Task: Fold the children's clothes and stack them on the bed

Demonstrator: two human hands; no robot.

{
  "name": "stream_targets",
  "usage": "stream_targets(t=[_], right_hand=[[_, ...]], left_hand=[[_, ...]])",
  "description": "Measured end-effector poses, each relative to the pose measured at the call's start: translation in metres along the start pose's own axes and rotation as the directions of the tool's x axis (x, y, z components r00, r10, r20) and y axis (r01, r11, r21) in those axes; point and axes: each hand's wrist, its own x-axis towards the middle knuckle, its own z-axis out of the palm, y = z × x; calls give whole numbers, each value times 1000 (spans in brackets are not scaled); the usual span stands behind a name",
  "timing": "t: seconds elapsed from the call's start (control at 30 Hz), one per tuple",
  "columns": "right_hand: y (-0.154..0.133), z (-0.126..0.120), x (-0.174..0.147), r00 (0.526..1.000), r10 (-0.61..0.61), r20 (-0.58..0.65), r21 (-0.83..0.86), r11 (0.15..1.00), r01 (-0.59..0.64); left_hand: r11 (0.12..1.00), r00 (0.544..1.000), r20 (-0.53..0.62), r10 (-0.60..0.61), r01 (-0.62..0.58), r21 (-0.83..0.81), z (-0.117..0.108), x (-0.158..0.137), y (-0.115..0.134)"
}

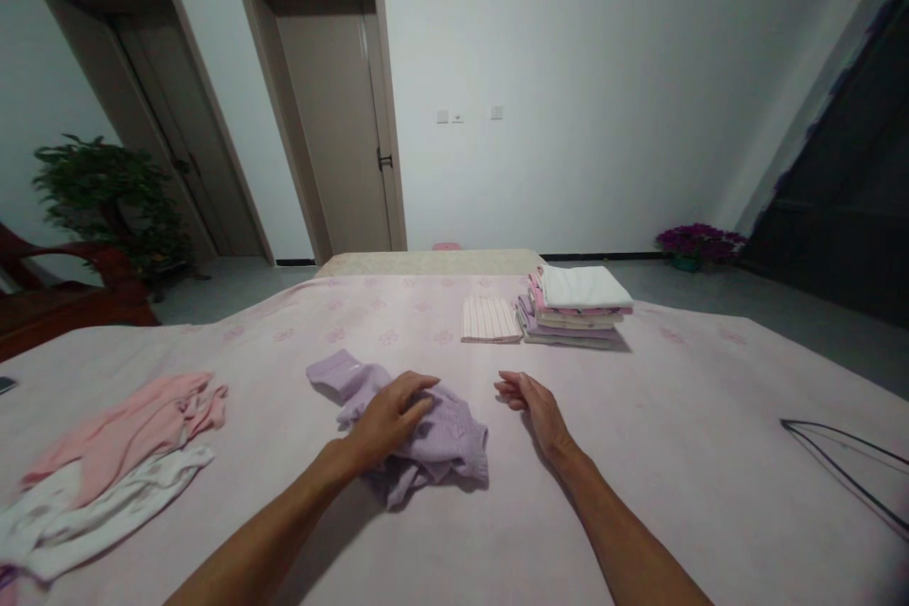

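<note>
A crumpled light purple knitted garment with a ribbed edge lies on the bed-like surface in front of me. My left hand rests on top of it, thumb and forefinger apart; its other fingers are partly hidden. To the right of the garment, my right hand hovers close to the sheet, apart from the cloth. Its fingers are loosely bent with nothing in them. Beyond my hands sit a folded striped cloth and, touching or close beside it, a stack of folded clothes topped with a white piece.
Pink clothing and white patterned clothing lie heaped at the left. A pink flowered sheet covers the surface. A black cord loops at the right edge. A dark phone-like object lies far left.
</note>
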Motion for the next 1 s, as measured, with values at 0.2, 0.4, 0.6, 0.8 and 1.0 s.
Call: stream_targets(t=[0.2, 0.4, 0.6, 0.8, 1.0], right_hand=[[-20, 12, -13, 943, -35, 331, -397, 901, 172], [-60, 46, -38, 883, -3, 470, -705, 601, 377], [-59, 76, -55, 915, -94, 393, -715, 594, 368], [-72, 79, -54, 952, -125, 281, -408, 882, 236], [-123, 31, -28, 990, -61, 129, 189, 981, 35]], left_hand=[[889, 950, -56, -308, 308, 340, -25, -8, -48], [843, 905, -135, -403, 425, 330, -37, -16, -83], [863, 876, -249, -412, 463, 200, -26, -21, -115], [843, 746, -412, -524, 384, -377, -29, -28, -107], [617, 580, -468, -667, 79, -783, -42, -26, -88]])
